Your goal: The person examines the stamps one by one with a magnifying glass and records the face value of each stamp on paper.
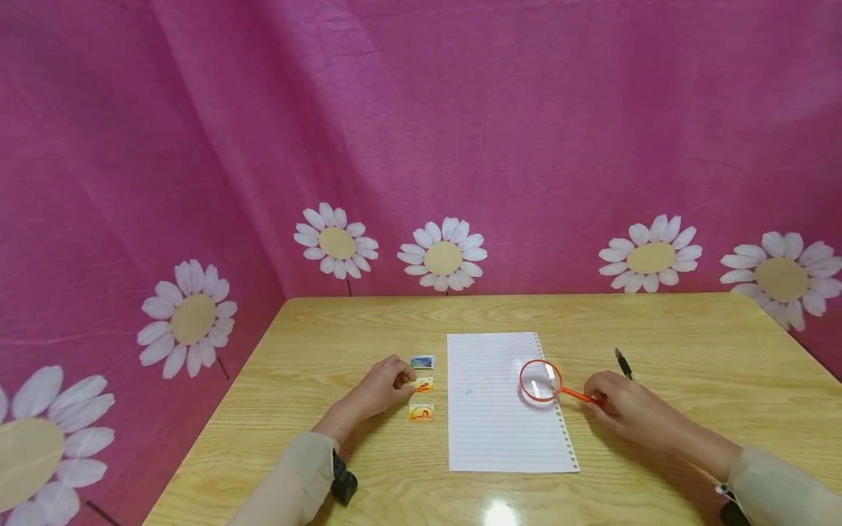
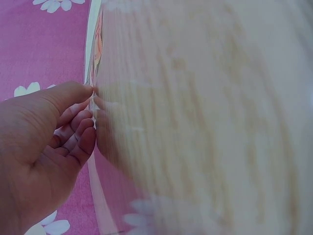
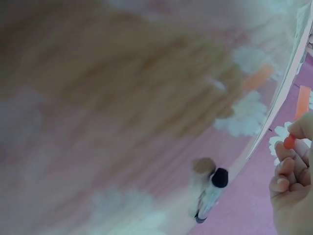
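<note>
Head view. Magnifying glass [image 1: 563, 390], one, red-rimmed: its lens was over the right edge of your lined sheet [image 1: 487, 431]. Your right hand [image 1: 629, 409] held the handle. Judged light and rigid, lens smooth and scratch-prone; proper hold, the handle. Upper card [image 1: 423, 361], middle card [image 1: 424, 385], lower card [image 1: 421, 413]: in a column left of the sheet. Your left hand [image 1: 381, 386] had its fingers at the middle card's left edge. Judged thin, light, easily bent; best taken by an edge. Pen [image 1: 623, 363], one: beside your right hand.

Left wrist view. Your thumb and curled fingers met the table [image 2: 205, 147]; whether they pinched the card could not be told.

Right wrist view. Your thumb and fingers were clamped on the handle's end.
</note>
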`<state>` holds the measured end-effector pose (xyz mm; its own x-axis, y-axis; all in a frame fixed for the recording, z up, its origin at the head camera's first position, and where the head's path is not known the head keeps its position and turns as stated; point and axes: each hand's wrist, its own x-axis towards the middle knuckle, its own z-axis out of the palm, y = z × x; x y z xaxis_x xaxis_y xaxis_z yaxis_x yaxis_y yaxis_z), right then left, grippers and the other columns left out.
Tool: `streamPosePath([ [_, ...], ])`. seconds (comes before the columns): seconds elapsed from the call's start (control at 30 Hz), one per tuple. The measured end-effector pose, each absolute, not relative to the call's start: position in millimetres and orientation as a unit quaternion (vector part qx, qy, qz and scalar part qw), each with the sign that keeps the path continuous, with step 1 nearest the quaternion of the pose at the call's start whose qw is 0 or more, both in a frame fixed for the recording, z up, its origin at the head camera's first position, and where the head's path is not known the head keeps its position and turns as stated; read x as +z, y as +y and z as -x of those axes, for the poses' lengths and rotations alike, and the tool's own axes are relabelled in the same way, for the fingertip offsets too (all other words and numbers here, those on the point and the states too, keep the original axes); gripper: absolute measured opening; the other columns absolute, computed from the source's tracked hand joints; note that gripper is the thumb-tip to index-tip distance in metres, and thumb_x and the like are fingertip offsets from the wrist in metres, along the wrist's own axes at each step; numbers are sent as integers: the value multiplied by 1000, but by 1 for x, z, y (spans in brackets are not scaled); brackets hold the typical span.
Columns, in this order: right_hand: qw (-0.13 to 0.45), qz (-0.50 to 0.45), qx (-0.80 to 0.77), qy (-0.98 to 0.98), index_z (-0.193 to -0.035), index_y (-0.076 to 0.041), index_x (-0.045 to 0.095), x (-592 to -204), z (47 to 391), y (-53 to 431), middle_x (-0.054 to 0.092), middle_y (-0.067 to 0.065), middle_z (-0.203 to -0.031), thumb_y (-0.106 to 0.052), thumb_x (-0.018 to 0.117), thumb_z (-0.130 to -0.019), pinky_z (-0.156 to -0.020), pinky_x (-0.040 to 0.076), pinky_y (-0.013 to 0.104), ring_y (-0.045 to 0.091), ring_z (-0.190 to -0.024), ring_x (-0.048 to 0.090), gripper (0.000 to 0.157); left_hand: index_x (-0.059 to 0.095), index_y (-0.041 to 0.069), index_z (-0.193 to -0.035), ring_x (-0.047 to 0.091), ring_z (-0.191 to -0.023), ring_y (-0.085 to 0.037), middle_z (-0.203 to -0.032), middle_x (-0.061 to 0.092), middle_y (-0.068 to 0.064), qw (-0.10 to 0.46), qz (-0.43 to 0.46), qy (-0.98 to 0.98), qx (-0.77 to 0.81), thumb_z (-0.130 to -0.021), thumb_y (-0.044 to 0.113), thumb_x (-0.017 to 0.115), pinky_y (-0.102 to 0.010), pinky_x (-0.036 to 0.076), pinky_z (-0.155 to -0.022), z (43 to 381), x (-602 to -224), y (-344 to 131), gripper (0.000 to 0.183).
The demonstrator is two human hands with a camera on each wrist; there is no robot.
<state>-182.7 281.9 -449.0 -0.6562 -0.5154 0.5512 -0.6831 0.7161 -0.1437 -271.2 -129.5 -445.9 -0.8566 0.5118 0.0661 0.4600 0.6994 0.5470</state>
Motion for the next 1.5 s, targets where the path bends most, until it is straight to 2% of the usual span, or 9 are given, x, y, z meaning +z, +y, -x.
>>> streamPosePath([
  [0.17,241,-335,173,-894,-88,-14,59,-449,181,288,56,-10,-83,3,82,-68,-57,40,12,-5,-73,43,34,65,5,-99,46,-81,-13,-91,53,-3,46,-258,921,289,-90,9,69,-22,41,-71,270,-445,-131,11],
  [0.43,249,-337,174,-891,-87,-13,59,-451,178,298,52,-12,-80,5,82,-65,-57,35,7,-8,-70,42,36,65,5,-100,45,-81,-13,-91,52,-3,52,-257,920,290,-90,9,69,-21,40,-70,269,-445,-132,11],
  [0.7,235,-309,172,-906,-87,-12,59,-450,173,306,53,-12,-79,3,82,-67,-55,40,13,-8,-71,42,34,65,4,-99,45,-80,-13,-91,53,-3,50,-255,920,292,-90,8,69,-21,40,-69,271,-447,-131,11],
  [0.93,241,-303,178,-905,-87,-13,58,-452,170,315,50,-14,-76,5,82,-66,-54,36,11,-9,-68,40,36,65,5,-99,45,-79,-13,-90,52,-3,49,-250,924,285,-89,9,70,-20,40,-69,272,-446,-130,11],
  [1.3,222,-269,185,-919,-87,-11,59,-449,169,315,51,-14,-74,3,79,-71,-53,39,16,-9,-67,41,30,65,4,-100,45,-80,-14,-90,52,-4,51,-250,922,290,-90,8,69,-21,40,-69,271,-445,-130,12],
  [1.5,198,-213,221,-931,-86,-8,58,-443,168,309,49,-12,-67,2,75,-78,-49,37,17,-9,-61,36,21,65,6,-99,46,-82,-13,-91,52,-3,50,-252,922,289,-90,8,69,-23,41,-71,271,-446,-129,10],
])
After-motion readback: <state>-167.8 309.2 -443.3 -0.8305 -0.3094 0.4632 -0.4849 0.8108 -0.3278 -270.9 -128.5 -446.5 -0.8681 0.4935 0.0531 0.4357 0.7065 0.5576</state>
